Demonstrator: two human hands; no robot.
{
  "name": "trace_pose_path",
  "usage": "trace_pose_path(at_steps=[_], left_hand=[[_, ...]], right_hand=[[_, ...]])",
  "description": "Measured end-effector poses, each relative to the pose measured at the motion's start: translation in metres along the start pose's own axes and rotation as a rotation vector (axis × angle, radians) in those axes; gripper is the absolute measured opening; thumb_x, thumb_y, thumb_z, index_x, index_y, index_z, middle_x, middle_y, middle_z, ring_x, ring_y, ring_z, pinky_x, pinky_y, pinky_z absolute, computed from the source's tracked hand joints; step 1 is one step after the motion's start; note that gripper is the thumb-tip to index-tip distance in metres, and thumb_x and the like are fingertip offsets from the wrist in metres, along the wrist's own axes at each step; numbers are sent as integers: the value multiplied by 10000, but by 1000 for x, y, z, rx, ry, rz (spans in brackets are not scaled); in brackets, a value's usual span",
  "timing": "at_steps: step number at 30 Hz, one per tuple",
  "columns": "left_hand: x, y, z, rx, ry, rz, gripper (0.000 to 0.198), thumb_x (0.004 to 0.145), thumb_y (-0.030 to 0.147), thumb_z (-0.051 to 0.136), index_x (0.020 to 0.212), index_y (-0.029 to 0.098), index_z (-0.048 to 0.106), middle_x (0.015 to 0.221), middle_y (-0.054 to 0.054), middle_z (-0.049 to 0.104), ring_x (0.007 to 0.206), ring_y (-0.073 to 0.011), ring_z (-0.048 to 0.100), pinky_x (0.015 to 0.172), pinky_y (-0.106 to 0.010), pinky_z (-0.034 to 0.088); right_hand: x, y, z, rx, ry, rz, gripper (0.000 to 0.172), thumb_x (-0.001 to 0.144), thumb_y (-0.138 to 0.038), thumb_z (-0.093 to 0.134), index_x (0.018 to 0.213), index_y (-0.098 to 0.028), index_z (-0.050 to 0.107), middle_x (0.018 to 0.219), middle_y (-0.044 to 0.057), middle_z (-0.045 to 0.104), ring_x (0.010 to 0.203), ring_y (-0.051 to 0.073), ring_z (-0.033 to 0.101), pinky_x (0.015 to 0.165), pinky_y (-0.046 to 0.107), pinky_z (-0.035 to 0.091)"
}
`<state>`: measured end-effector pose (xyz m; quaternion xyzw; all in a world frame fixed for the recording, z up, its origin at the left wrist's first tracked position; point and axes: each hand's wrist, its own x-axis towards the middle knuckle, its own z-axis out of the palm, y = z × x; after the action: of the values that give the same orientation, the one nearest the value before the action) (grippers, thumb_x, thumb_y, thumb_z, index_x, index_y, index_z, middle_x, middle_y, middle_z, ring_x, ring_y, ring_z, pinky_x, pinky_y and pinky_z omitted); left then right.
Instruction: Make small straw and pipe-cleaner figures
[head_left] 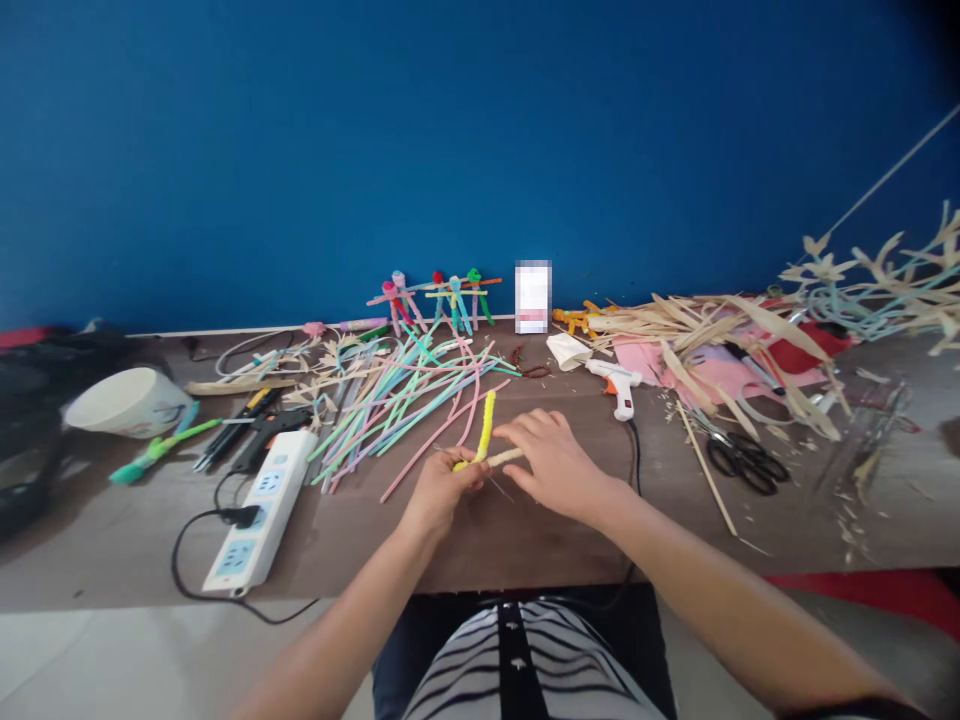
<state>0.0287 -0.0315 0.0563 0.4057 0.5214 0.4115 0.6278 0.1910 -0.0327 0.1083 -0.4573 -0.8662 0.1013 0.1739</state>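
Pinched in my left hand are a bright yellow pipe cleaner, bent and standing upward, and a pale, narrow stick-like piece that points to the right. A thin wire or thread trails below the fingers. My right hand hovers at the right end of the pale piece, thumb and fingers apart on either side of it; whether it touches the piece is hard to see. Just behind the hands lies a loose heap of pastel pipe cleaners.
Left of me are a power strip, a black glue gun and a white bowl. A white glue gun, black-handled scissors and dried husk strips lie on the right. Small pipe-cleaner figures lean against the blue wall.
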Motion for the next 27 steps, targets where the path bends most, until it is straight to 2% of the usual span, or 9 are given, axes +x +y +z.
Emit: trace_pose_path(at_steps=[5, 10, 13, 17, 21, 24, 27], left_hand=[[-2, -1, -1, 26, -4, 32, 145, 564, 234, 643, 581, 124, 551, 488, 31, 491, 454, -66, 413, 481, -191, 306], [-8, -7, -2, 164, 27, 118, 119, 551, 217, 649, 575, 125, 576, 525, 26, 526, 509, -84, 443, 518, -198, 320], [-13, -11, -11, 172, 69, 97, 120, 536, 208, 662, 562, 127, 577, 510, 33, 525, 507, -83, 453, 515, -194, 328], [-18, -14, -36, -123, 202, -46, 168, 528, 204, 682, 593, 138, 542, 536, 30, 566, 486, -71, 488, 530, -194, 390], [-21, -16, -58, -468, 272, -91, 112, 589, 144, 644, 608, 140, 533, 585, 28, 573, 531, -68, 532, 588, -210, 465], [-19, -18, -58, -628, 300, -133, 67, 651, 81, 566, 654, 145, 547, 603, 26, 585, 556, -73, 556, 614, -223, 487], [-11, -16, -47, -720, 254, -149, 87, 679, 78, 533, 722, 145, 565, 713, -15, 633, 667, -114, 596, 651, -256, 492]], right_hand=[[1, -3, 2, -29, 24, -52, 122, 757, -243, 533, 851, -207, 601, 859, 44, 523, 874, 190, 384, 783, 348, 223], [1, -9, 12, -78, -36, -78, 135, 780, -246, 489, 758, -188, 610, 796, 48, 529, 847, 182, 394, 781, 353, 234], [1, -9, 19, -43, -85, -88, 132, 772, -273, 502, 791, -195, 607, 803, 42, 545, 850, 181, 411, 779, 347, 255], [12, 5, 31, 50, -99, -42, 356, 744, -394, 531, 1029, -180, 541, 913, 68, 557, 905, 195, 431, 785, 333, 302], [40, 25, 46, 77, -98, 62, 318, 801, -311, 463, 1078, -160, 510, 946, 86, 552, 905, 182, 470, 822, 324, 323], [60, 29, 59, 79, -80, 112, 387, 783, -225, 475, 1166, -175, 443, 1085, 98, 490, 978, 176, 465, 851, 297, 329], [70, 24, 71, 67, -157, 129, 388, 778, -203, 460, 1166, -224, 453, 1078, 83, 482, 967, 175, 486, 808, 279, 371]])
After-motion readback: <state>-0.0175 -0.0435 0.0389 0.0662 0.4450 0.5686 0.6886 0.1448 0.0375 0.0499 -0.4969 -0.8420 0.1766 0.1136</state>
